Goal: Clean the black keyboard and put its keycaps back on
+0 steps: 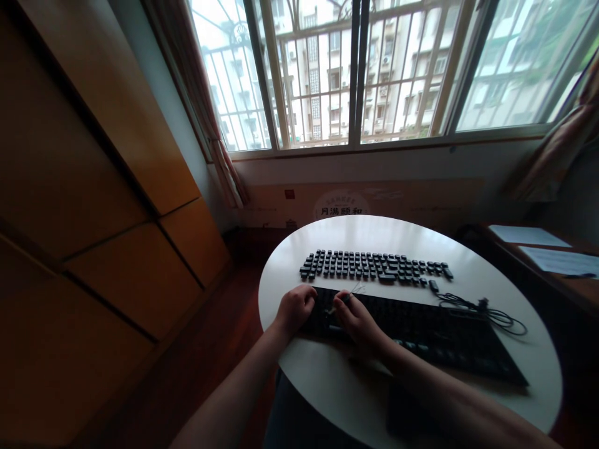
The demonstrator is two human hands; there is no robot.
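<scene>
At the left end of the black keyboard (449, 340), the left hand (296, 307) rests with fingers curled; whether they grip anything cannot be determined. Right hand (356, 317): fingers pinched around a small, thin tool (346, 298). Keyboard lies on the white desk (309, 374), loose keycaps (369, 265) in rows beyond it.

Dark blue-grey cloth (292, 418) covers the lap, its cut lost in shadow. Left hand (294, 307), right hand (354, 319) and forearms (238, 386) are bare.
</scene>
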